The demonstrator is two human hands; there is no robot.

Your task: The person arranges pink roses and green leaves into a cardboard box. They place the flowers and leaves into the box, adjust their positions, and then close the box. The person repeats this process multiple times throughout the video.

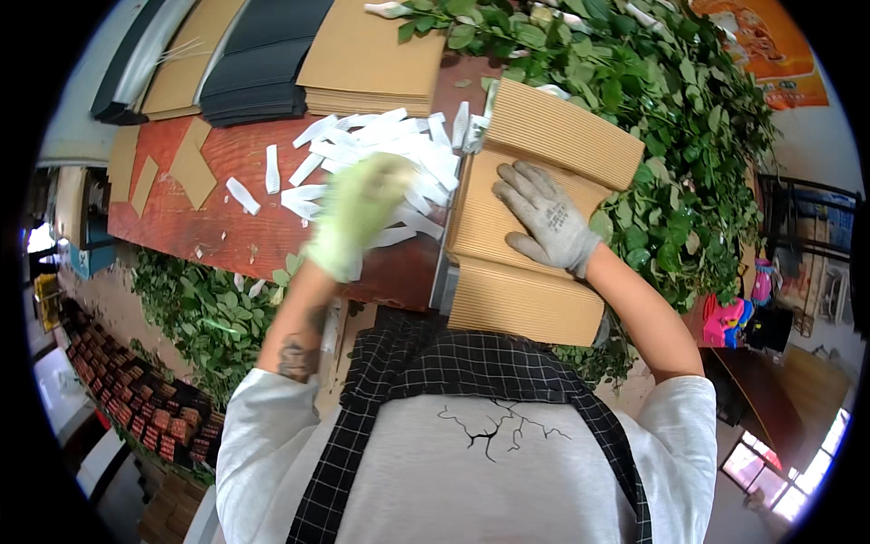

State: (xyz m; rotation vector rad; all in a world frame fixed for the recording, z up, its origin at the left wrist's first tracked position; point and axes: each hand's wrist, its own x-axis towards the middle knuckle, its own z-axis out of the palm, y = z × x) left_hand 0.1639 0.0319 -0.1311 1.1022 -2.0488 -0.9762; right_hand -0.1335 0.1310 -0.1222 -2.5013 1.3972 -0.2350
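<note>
My right hand [548,218], in a grey work glove, lies flat with fingers outstretched on a sheet of tan corrugated cardboard [478,213]. The sheet is creased into panels, with a far flap [564,127] and a near flap [526,304] on either side of the middle one. Over a loose pile of small flat white sleeves [433,163], which look like netting, is my left hand [367,204] in a pale green glove. Motion smears its fingers, so whether it holds a sleeve is hidden.
Stacks of brown cardboard [372,59] and dark sheets [263,68] stand along the far side of the red table [245,240]. Leafy green stems [652,218] heap up at the right, with more foliage [217,313] below the table's left side. Brown cardboard pieces [192,168] lie at left.
</note>
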